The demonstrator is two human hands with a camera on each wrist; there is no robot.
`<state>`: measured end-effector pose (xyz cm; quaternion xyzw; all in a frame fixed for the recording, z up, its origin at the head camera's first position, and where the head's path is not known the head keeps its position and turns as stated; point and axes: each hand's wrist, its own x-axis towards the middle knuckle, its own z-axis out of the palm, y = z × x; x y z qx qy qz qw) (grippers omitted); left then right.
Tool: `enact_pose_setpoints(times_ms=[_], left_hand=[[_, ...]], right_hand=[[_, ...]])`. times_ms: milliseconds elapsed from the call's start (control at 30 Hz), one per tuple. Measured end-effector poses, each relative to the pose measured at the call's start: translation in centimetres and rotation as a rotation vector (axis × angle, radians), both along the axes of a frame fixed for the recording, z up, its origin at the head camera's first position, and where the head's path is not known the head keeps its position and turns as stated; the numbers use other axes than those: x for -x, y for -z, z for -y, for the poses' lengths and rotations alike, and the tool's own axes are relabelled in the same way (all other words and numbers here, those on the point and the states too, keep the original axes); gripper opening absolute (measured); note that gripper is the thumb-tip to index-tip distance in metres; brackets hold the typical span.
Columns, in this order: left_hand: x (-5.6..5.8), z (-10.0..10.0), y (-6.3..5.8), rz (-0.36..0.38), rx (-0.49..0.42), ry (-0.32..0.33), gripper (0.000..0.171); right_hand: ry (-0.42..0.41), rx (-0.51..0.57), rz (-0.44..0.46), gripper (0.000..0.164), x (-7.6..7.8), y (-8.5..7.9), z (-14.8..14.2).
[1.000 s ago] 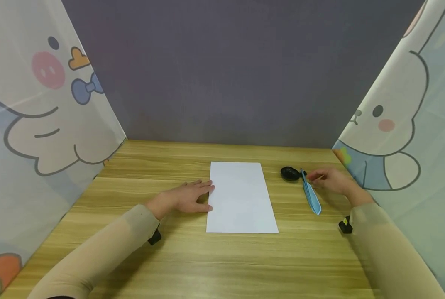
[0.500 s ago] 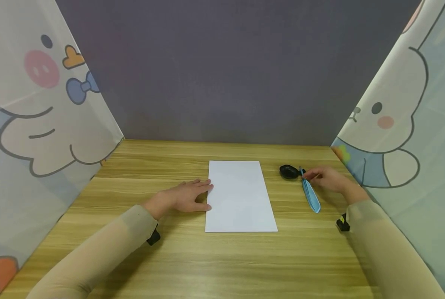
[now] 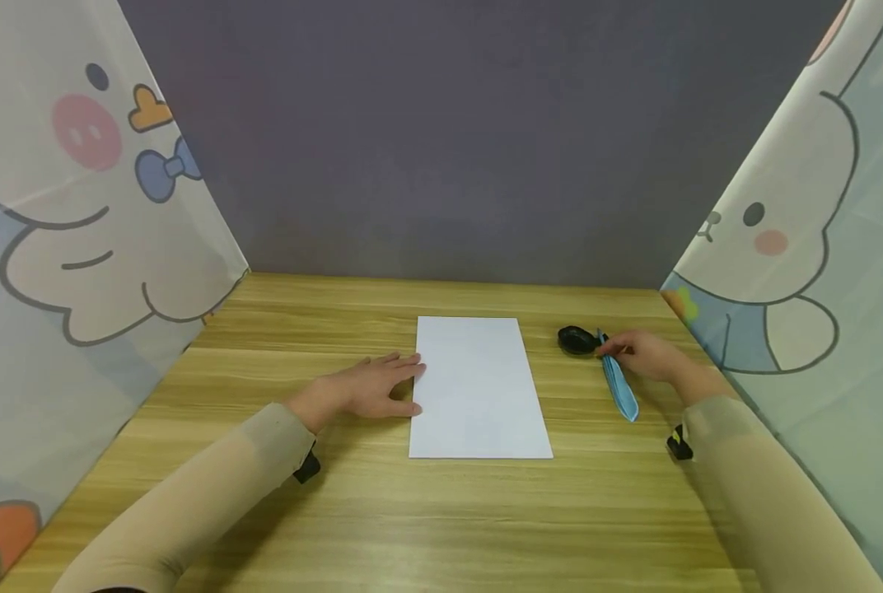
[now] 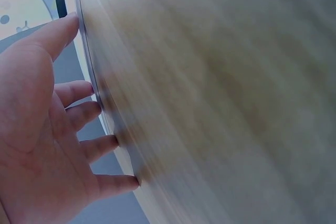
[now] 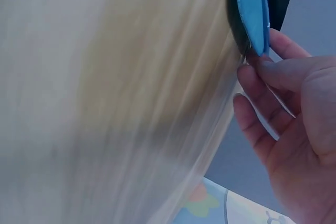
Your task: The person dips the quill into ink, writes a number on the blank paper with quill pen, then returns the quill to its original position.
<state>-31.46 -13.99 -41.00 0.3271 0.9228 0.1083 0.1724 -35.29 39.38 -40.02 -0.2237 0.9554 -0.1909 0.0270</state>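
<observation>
A white sheet of paper (image 3: 480, 387) lies flat on the wooden table. My left hand (image 3: 377, 390) rests at its left edge, fingers spread and fingertips touching the paper. To the right of the paper is a light-blue, flat, folded item (image 3: 620, 390) with layered edges; its exact kind is unclear. My right hand (image 3: 643, 352) pinches its far end between thumb and fingers. A glossy black oval thing (image 3: 577, 339) with a narrow neck lies just left of that end, and part of it is hidden behind the blue item and fingers.
The wooden table (image 3: 441, 527) stretches under both forearms. A dark grey panel (image 3: 441, 148) stands at the back. Cartoon-printed cloth walls rise at the left (image 3: 115, 247) and right (image 3: 790, 239), the right one close beside my right hand.
My right hand has moved slightly left, and its fingertips have closed on the far end of the blue item. The left hand stays at the paper's edge.
</observation>
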Motion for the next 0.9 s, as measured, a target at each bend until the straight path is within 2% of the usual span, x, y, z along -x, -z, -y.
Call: enact_pose_setpoints(times_ms=[167,433,567,733,900], left_hand=[[0.0,-0.2,0.0,0.002,0.008,0.004,0.088],[0.3,-0.1,0.1,0.001,-0.003,-0.001,0.088],[0.3,-0.1,0.1,0.003,-0.002,-0.003,0.088],[0.3,-0.1,0.1,0.000,-0.003,-0.004,0.088],[0.3,-0.1,0.1,0.001,-0.003,-0.007,0.089]], right_hand=[[0.010,-0.034,-0.045,0.028,-0.4,-0.1,-0.2],[-0.055,-0.196,-0.239,0.023,-0.7,-0.2,-0.6],[-0.071,-0.200,-0.300,0.022,-1.0,-0.3,-0.8],[-0.047,-0.140,-0.300,0.024,-1.4,-0.3,-1.0],[0.016,-0.072,-0.230,0.023,-1.7,-0.5,-0.7]])
